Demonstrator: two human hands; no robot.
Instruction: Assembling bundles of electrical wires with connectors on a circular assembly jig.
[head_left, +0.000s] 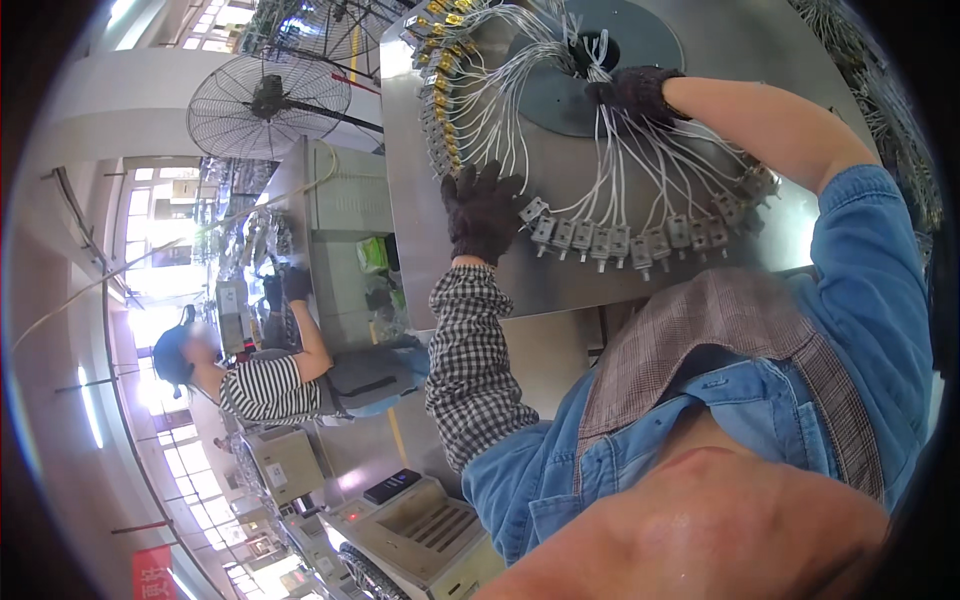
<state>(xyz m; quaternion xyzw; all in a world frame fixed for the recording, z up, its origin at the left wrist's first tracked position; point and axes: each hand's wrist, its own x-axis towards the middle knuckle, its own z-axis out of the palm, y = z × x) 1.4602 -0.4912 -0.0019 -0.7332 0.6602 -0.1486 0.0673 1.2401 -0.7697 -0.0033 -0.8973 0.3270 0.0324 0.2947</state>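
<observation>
upper-right steel tabletop: left hand spread, apparently empty; right hand curled, hold unclear; white wires likely limp, best gripped bunched.

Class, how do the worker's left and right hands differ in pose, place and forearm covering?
Pose: the left hand has its fingers spread; the right hand has its fingers bent in at the white wires.
Place: the left hand is beside the metal blocks; the right hand is over the grey disc.
Covering: the left hand's forearm wears a checked sleeve; the right hand's is bare.
Shared: both wear dark gloves.
</observation>
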